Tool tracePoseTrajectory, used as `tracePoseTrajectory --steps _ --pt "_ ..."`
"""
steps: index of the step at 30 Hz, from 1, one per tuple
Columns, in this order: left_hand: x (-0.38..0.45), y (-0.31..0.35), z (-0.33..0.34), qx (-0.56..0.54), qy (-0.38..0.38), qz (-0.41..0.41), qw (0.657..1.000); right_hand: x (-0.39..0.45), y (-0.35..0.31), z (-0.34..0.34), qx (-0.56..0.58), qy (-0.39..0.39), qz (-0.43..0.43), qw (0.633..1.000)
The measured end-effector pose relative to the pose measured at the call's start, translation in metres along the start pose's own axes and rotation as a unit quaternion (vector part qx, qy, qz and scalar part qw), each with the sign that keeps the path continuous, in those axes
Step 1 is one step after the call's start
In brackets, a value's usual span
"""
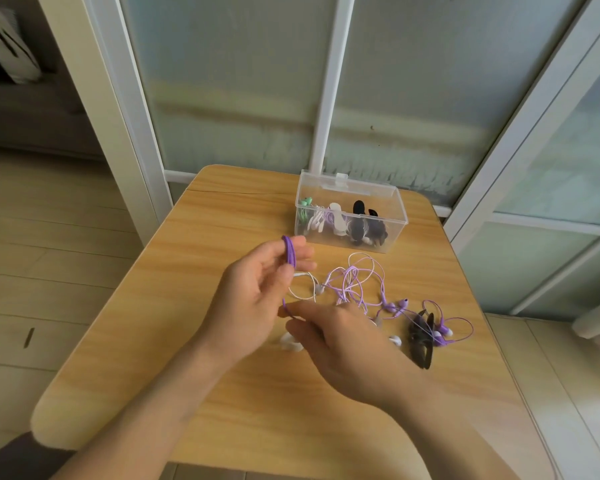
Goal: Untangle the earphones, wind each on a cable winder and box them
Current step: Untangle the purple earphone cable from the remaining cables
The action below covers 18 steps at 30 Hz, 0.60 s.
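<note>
Winding is in hand: left hand (253,289) carries purple cable (289,251) coiled round its fingers, nearside of the clear box (392,216), right hand (329,334) pinches the trailing strand, next feeding slack from the tangle (354,285).

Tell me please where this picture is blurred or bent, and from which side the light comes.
Head view: the right hand is smeared by motion, the left hand holding the purple cable slightly so; the clear box and the table are sharper. The wide lens bows the white door frames outward. Soft daylight comes through the frosted panels behind, with no hard shadows or glare.
</note>
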<state>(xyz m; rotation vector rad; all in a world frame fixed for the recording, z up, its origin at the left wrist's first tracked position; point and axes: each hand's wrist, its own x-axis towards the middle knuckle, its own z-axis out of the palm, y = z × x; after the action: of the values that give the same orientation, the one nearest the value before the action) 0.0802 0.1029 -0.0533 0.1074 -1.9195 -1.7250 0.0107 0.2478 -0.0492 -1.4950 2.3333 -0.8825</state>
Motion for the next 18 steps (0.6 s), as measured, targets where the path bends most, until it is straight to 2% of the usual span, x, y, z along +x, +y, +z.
tracePoseTrajectory --steps 3,6,8,10,12,13,15,18 --pt "-0.005 -0.004 -0.002 0.126 -0.048 0.016 0.991 -0.002 0.002 -0.01 0.027 0.086 -0.02 0.996" --pt "-0.007 0.001 -0.001 0.264 -0.106 0.06 0.957 -0.004 0.009 -0.025 0.066 0.186 0.003 0.98" --pt "-0.007 0.0 0.0 0.263 -0.115 0.042 0.957 -0.005 0.014 -0.036 0.103 0.213 0.035 0.971" --pt "-0.006 0.0 0.0 0.186 -0.104 -0.002 0.977 -0.005 0.019 -0.042 0.142 0.206 0.059 0.966" --pt "-0.003 0.008 0.0 0.019 -0.066 -0.065 0.996 -0.006 0.022 -0.045 0.144 0.202 0.064 0.967" --pt "-0.001 0.012 -0.001 -0.087 -0.032 -0.096 0.991 -0.006 0.023 -0.046 0.134 0.202 0.065 0.968" --pt "0.002 0.02 -0.003 -0.254 0.016 -0.123 0.959 -0.006 0.025 -0.048 0.119 0.199 0.065 0.971" --pt "0.001 0.03 -0.004 -0.352 0.021 -0.115 0.929 -0.006 0.022 -0.048 0.132 0.175 0.06 0.974"
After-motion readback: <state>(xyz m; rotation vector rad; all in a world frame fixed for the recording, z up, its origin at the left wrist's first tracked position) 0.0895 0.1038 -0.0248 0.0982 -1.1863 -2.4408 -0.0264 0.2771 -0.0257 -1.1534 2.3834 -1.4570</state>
